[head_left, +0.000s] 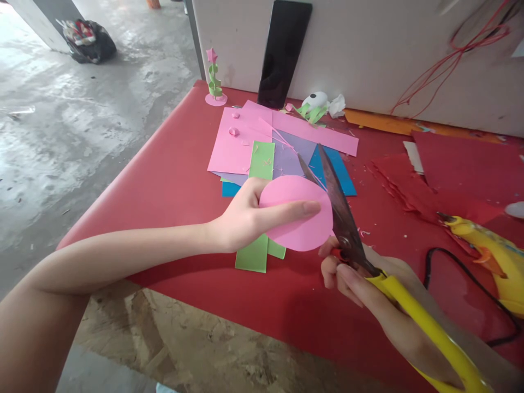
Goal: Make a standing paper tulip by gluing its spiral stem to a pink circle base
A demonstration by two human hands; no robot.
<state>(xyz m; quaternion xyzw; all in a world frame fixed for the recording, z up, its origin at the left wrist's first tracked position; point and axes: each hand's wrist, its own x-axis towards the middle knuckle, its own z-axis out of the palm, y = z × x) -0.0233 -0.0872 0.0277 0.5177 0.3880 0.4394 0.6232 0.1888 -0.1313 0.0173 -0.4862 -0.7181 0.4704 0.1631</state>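
Between thumb and fingers, my left hand [249,215] grips a round piece of pink paper [292,229], with the thumb lying across its face. My right hand [380,289] holds yellow-handled scissors [346,229] with dark blades, which are parted and lie at the right edge of the pink circle. A thin pink sliver runs up from that edge beside the blades. Beneath the hands, overlapping pink sheets [229,150], a purple sheet [292,150], blue paper [341,174] and green strips [251,256] lie on the red table.
A pink paper flower on a green stem [213,79] stands at the back left. A black phone [284,54] leans on the wall. To the right lie a yellow glue gun [487,245], its black cord [458,262] and red crumpled paper [409,185]. Paper scraps dot the red table [164,191].
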